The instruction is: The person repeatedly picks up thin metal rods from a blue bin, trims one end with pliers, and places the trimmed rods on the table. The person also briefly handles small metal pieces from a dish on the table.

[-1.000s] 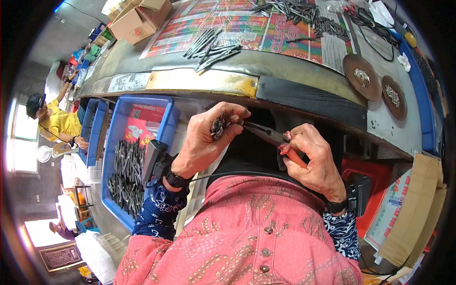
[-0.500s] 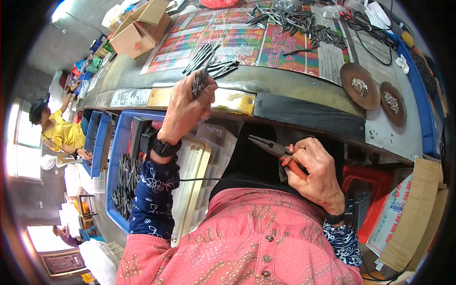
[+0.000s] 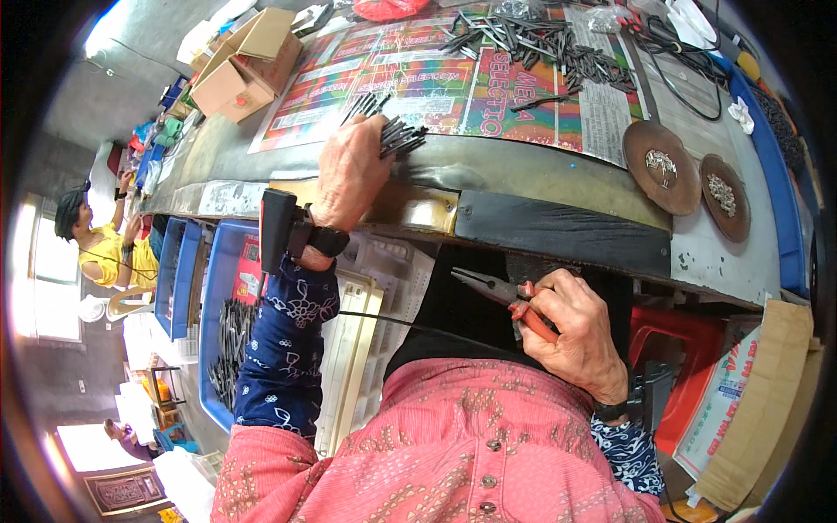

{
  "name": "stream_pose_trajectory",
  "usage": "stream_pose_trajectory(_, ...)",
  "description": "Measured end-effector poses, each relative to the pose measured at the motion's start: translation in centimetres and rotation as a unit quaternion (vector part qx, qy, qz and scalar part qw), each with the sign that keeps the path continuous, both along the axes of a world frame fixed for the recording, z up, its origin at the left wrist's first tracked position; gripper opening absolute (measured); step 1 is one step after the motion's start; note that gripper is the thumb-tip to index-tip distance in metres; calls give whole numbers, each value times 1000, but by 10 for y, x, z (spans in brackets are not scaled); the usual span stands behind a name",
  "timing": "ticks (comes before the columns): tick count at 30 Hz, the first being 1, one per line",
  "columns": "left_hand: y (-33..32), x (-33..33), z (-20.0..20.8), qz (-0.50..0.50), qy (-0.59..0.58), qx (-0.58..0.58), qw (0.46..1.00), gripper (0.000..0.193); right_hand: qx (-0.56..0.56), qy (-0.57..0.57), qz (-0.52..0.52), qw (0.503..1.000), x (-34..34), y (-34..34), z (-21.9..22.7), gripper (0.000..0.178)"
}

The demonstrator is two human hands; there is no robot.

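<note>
My left hand [image 3: 349,170] is palm down at the table's front edge, its fingers curled around thin black strips [image 3: 403,138]; the fingertips are hidden behind the knuckles. More of these strips stick out just beyond the knuckles, on the printed sheets. My right hand [image 3: 571,327] grips needle-nose pliers [image 3: 488,286] by their red handles, low in front of my lap. The jaws point left and stand slightly apart, with nothing visible between them.
A heap of black strips [image 3: 523,39] lies at the far side. Two brown dishes [image 3: 663,187] with small metal bits stand at the right. An open cardboard box [image 3: 248,70] sits far left. Below the edge are a blue bin [image 3: 214,349] of black pieces and a red container [image 3: 658,336].
My left hand has come down from above the table's edge onto the strips, after holding dark pieces in a fist. The pliers have barely moved. At far left, a person in yellow has raised an arm.
</note>
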State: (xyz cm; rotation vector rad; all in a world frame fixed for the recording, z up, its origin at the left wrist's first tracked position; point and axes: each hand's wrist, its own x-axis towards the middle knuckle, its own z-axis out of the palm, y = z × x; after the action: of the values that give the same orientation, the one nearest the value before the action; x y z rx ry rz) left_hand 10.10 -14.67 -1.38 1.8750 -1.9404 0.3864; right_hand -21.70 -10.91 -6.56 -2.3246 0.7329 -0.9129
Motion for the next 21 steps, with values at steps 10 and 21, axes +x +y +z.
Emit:
stream_pose_trajectory(10, -10, 9, -9, -46, -26, -8, 999, 21, 8, -9, 6, 1000, 1, 0, -3, 15)
stream_pose_trajectory(21, 5, -6, 5, 32, 81, -41, 995, 21, -14, -16, -3, 1000, -3, 5, 10, 19)
